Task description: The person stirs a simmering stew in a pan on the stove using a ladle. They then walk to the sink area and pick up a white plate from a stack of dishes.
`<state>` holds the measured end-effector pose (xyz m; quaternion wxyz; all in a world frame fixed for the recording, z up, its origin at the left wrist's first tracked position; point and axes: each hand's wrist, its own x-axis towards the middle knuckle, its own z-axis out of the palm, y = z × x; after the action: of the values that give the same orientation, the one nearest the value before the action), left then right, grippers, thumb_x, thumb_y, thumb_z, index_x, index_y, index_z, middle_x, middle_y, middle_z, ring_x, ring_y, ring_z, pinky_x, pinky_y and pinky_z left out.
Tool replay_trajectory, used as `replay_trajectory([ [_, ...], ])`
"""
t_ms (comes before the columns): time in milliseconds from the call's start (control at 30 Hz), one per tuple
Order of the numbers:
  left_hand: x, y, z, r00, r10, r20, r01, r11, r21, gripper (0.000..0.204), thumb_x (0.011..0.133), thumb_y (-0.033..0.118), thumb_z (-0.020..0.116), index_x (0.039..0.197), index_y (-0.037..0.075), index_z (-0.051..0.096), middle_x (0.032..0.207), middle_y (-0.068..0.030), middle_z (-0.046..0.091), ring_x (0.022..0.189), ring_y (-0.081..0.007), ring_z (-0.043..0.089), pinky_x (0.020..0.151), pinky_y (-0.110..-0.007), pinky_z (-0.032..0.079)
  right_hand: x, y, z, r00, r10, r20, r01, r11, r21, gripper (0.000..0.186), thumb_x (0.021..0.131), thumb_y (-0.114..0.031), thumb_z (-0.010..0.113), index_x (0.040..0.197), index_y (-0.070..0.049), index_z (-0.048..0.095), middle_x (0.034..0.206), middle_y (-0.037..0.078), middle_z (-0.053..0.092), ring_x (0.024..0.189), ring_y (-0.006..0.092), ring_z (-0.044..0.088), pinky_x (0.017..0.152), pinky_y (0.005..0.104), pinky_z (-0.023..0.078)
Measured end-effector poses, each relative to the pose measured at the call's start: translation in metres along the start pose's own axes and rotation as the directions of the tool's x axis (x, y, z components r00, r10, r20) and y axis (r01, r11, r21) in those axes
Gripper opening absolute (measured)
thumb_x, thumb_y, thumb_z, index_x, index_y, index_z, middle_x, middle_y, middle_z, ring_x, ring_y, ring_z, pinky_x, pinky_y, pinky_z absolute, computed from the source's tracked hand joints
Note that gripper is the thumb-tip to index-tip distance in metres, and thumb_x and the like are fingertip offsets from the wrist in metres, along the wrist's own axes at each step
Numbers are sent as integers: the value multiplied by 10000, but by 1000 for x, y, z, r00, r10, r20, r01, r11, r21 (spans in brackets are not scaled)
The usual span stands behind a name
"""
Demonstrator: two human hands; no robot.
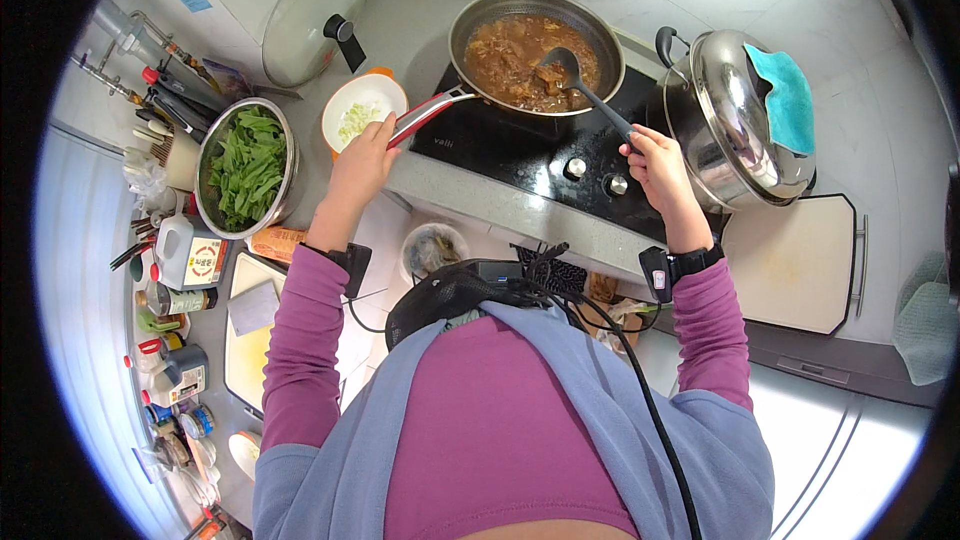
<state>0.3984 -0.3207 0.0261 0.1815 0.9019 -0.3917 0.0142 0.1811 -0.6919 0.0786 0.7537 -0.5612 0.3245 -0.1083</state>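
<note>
1. Left hand (365, 162) clamped on the pan handle (432, 117); pan (464, 45) sits toward the worktop's (412, 35) back edge.
2. Right hand (657, 162) clamped on ladle (597, 101); brisk stirring could slop sauce (508, 50).
3. Swinging handle could knock bowl (343, 105).

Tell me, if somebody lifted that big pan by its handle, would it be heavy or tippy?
The pan would probably feel heavy, because brown stew covers its bottom. It might tip or slosh, since the left hand holds just one long handle, sticking out from one side.
</note>
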Motion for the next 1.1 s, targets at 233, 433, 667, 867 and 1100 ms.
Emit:
replay_trajectory([
  [233, 1, -2, 1, 1000, 13, 10, -13, 1000, -10, 523, 913, 183, 592, 1391, 44, 432, 1191, -175, 559, 1017, -374, 586, 837, -427, 493, 0, 3, -5, 1000, 6, -22, -4, 997, 76, 371, 953, -70, 514, 1289, 76, 461, 829, 99, 609, 522, 35, 401, 426, 176, 301],
  [433, 0, -2, 4, 995, 65, -75, -64, 998, 15, 529, 880, 176, 628, 1362, 48, 452, 1148, -150, 570, 955, -353, 611, 792, -425, 505, -1, 5, -4, 1000, 5, -29, -3, 998, 57, 415, 956, -74, 511, 1336, 74, 435, 825, 93, 608, 519, 35, 401, 430, 177, 299],
  [667, 0, -1, 1, 996, 60, -71, -60, 998, 5, 525, 883, 177, 625, 1364, 55, 452, 1144, -146, 572, 955, -355, 609, 786, -429, 504, -6, 12, -4, 990, -128, -67, 100, 941, -322, 435, 951, -123, 540, 1353, 32, 484, 816, 85, 645, 548, 78, 488, 481, 228, 401],
  [867, 0, 1, -1, 999, 37, -37, -37, 999, -4, 522, 888, 174, 623, 1366, 52, 452, 1136, -152, 572, 969, -354, 604, 797, -429, 501, -28, 3, -2, 863, -494, 103, 359, 458, -813, 393, 911, -111, 583, 1296, -33, 567, 952, 210, 670, 707, 229, 651, 686, 324, 505],
  [1100, 1, 0, 1, 999, 34, -27, -34, 999, -1, 520, 888, 169, 622, 1365, 48, 455, 1137, -151, 572, 972, -355, 602, 808, -431, 498, -61, -35, 8, 821, -423, 384, 464, 101, -880, 379, 863, -74, 599, 1242, -84, 608, 857, 198, 605, 776, 368, 626, 704, 424, 510],
])
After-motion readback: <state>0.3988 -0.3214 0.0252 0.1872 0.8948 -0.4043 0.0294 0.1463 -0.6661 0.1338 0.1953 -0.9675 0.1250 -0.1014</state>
